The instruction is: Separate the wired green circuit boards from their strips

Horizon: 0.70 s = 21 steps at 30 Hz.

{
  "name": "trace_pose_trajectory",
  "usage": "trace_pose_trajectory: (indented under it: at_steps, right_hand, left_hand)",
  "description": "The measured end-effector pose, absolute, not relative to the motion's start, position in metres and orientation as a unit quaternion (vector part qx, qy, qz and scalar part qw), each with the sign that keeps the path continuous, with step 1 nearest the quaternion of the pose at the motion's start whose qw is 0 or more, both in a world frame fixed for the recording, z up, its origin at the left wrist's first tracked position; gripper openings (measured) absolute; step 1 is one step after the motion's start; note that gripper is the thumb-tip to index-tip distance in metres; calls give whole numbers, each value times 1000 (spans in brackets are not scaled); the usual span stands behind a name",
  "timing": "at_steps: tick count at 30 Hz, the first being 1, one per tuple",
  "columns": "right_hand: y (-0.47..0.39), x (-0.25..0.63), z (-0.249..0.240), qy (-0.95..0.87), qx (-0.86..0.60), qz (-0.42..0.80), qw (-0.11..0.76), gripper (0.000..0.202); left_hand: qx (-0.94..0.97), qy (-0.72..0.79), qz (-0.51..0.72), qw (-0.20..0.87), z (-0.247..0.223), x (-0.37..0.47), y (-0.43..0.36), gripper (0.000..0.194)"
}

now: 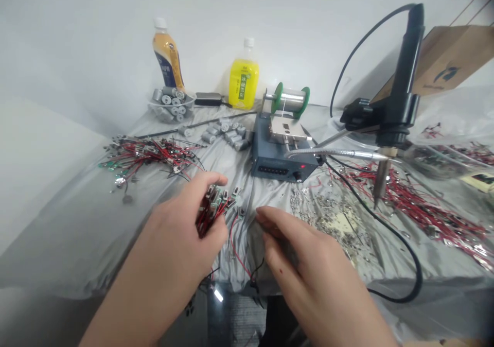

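Observation:
My left hand [173,228] is closed round a bundle of small switch boards with red and black wires [216,203], the switch ends sticking up past the fingers. Between my hands, a single switch board [241,212] lies on the grey cloth, its red wire [236,244] curving down to the table's front edge. Just right of that board is my right hand [309,259], with thumb and forefinger slightly apart and nothing visible between them. Its other fingers are partly hidden.
A soldering feeder [281,156] with a solder spool [291,101] stands behind my hands. The soldering iron [401,79] points down at the right, near scattered metal bits [328,213] and red-wired parts [420,208]. Wired boards [150,154] and small motors [227,133] lie left.

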State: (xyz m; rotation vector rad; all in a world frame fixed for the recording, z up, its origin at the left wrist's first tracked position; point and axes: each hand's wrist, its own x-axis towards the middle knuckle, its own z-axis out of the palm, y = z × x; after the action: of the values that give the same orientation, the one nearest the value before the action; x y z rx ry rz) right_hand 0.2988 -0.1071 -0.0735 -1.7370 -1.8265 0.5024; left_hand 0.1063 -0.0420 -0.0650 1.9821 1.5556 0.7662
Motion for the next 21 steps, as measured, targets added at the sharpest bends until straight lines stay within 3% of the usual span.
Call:
trace_pose_trajectory:
  at_steps: [6,11,15,21]
  right_hand:
    - [-108,301,-76,-709,-632,151,274,38]
    - [-104,312,-85,-754,-587,82,282,37]
    - [-99,322,-93,-775,-559,49,293,35]
    - [-99,317,-89,-751,-595,90,274,37]
  left_hand:
    - [766,550,211,256,-67,127,-49,36]
    - [775,534,229,249,-76,130,-53,55]
    - [768,537,245,248,-72,123,-49,59]
    - [724,556,295,282,-55,104,-47,46]
